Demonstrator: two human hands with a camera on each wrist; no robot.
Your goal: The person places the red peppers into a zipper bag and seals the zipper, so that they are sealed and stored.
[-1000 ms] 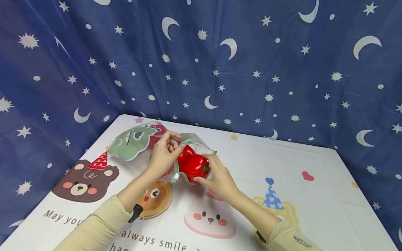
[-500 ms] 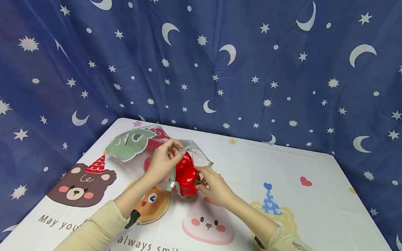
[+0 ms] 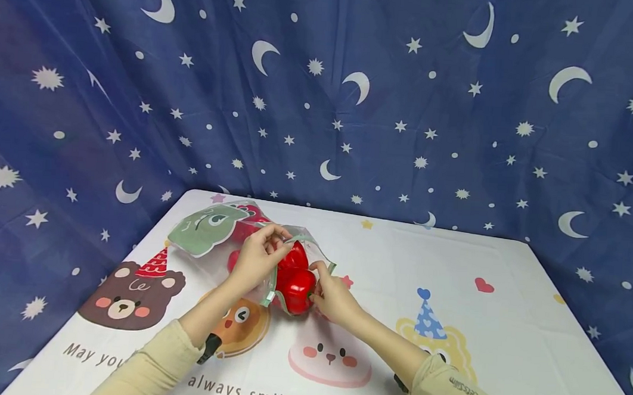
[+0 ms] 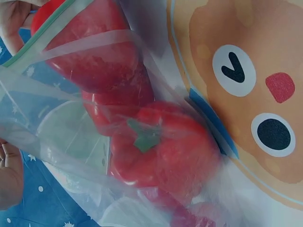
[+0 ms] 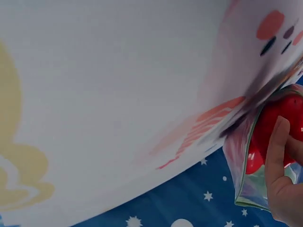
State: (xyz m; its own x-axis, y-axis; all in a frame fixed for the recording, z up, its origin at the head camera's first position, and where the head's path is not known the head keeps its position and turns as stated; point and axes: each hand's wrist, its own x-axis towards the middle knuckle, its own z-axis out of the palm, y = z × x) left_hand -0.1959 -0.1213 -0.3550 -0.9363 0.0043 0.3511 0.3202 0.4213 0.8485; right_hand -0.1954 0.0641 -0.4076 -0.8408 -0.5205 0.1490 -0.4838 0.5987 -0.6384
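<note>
A clear zip bag (image 3: 207, 230) with a green cartoon print lies at the table's left, its green-edged mouth facing right. My left hand (image 3: 261, 255) pinches the upper rim of that mouth. In the mouth sits a glossy red bell pepper (image 3: 297, 287). My right hand (image 3: 338, 297) holds this pepper at its stem end with thumb and fingers. In the right wrist view, a finger (image 5: 277, 146) lies against the red surface. Through the film in the left wrist view, another red bell pepper (image 4: 165, 146) with a green stem shows deeper inside, above a blurred crimson item (image 4: 199, 215).
The white tablecloth (image 3: 431, 257) has cartoon prints, among them a brown bear (image 3: 128, 298) and a pink face (image 3: 329, 359). Behind the table hangs a blue curtain (image 3: 383, 147) with moons and stars.
The pepper in the mouth has turned and shifted down in the head view. My right hand has moved from around its side to its stem end; my left hand keeps its hold on the rim.
</note>
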